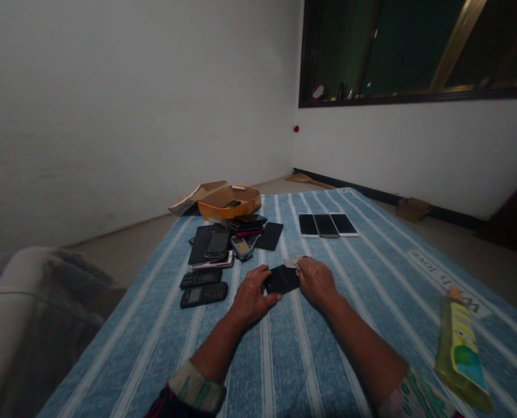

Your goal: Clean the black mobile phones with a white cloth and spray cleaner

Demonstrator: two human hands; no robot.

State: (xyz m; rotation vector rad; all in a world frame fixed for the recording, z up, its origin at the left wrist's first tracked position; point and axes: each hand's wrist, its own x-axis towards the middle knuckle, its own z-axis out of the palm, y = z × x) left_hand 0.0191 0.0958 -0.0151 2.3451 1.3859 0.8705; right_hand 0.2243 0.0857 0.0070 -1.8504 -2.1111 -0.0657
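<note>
A dark smartphone (281, 280) lies between my two hands, just above or on the blue striped cloth. My left hand (253, 293) grips its left edge, with the thumb at the near side and the fingers at the far side. In my right hand (317, 280) is a crumpled whitish tissue (292, 263), pressed at the phone's far right corner. Left of my hands lie two black keypad phones (203, 294), one behind the other. Beyond them a small blue-grey keypad phone (241, 248) and a black smartphone (270, 236) rest beside stacked phones (217, 245).
An open orange box (230, 203) stands at the back left with a small dark item inside. Three smartphones (328, 225) lie in a row at the back right. A bottle of yellow-green liquid (462, 354) lies near the right edge. A grey-white covered seat (27, 331) is at left.
</note>
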